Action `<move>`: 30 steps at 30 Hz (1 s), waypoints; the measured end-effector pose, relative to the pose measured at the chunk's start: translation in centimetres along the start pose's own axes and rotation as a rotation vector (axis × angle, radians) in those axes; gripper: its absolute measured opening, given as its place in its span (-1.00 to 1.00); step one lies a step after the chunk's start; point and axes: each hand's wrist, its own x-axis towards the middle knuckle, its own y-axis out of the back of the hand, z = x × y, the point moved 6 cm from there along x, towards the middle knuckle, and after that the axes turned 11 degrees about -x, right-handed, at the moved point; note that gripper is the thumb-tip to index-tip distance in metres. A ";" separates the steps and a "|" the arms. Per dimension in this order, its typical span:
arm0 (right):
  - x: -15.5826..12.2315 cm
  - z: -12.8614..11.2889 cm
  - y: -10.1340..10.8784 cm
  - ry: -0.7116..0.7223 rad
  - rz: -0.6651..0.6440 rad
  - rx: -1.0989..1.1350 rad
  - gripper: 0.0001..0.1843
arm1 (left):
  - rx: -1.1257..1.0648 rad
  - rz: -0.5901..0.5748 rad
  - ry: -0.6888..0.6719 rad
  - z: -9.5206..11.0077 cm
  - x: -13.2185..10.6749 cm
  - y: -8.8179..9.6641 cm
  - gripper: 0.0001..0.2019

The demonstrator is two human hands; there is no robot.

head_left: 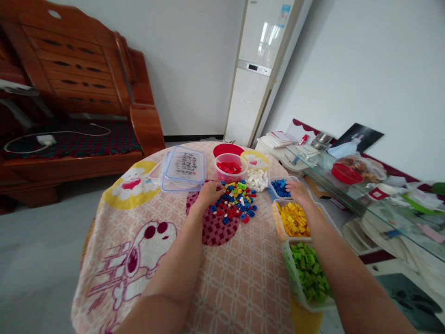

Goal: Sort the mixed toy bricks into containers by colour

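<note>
A mixed pile of small toy building bricks (239, 199), in blue, red, yellow, green and white, lies on the table. My left hand (211, 191) is at the pile's left edge, fingers drawn together; anything between them is hidden. Over the container of blue bricks (279, 187) is my right hand (298, 190), its fingers curled together at the right side. Whether a brick is in them is too small to tell. Nearer to me stand a container of yellow bricks (294, 219) and one of green bricks (309, 271), both partly under my right forearm.
Behind the pile stand a round tub of red bricks (229, 168) and a red lid (227, 149). White bricks (256, 180) form a heap beside the tub. Clear lids (186, 164) are stacked at the back left. A cluttered glass shelf (347, 199) borders the right side.
</note>
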 end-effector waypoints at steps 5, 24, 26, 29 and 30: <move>-0.5 -0.5 1.0 0.017 0.048 0.037 -0.65 | 0.022 -0.018 0.023 0.1 0.0 -0.1 -0.77; -9.7 -10.1 1.0 0.375 0.058 -0.157 -0.66 | 0.006 -0.003 0.021 0.1 0.0 -0.1 -0.79; -11.5 -10.8 -0.4 0.389 0.086 -0.134 -0.67 | 0.011 -0.006 0.011 0.3 -0.2 -0.1 -0.79; -12.3 -10.2 -3.8 0.359 0.090 -0.174 -0.70 | 0.008 0.006 0.008 0.4 -0.3 0.0 -0.79; -12.2 -9.8 -5.3 0.342 0.046 -0.191 -0.71 | 0.006 0.011 0.014 0.4 -0.4 0.0 -0.80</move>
